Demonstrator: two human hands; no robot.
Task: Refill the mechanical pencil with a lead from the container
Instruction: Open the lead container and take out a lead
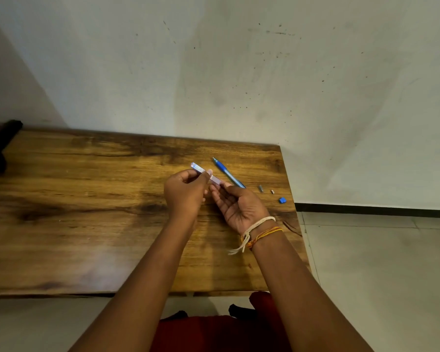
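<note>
A slim clear lead container (198, 168) with a bluish end is pinched in my left hand (184, 193), tilted so its lower end points at my right hand (235, 203). My right hand is palm up just below that end, fingers spread, touching or nearly touching the container. The blue mechanical pencil (228, 172) lies on the wooden table (87, 199) just behind my hands, its tip pointing away. To its right lie a small grey cap (261, 188), a tiny white eraser piece (272, 191) and a small blue cap (282, 200). No loose lead is visible.
The table's right edge runs close to the small parts, with tiled floor (379, 262) beyond. A white wall (239, 72) stands right behind the table. A dark object (0, 143) sits at the far left corner. Red cloth (214, 331) shows below the near edge.
</note>
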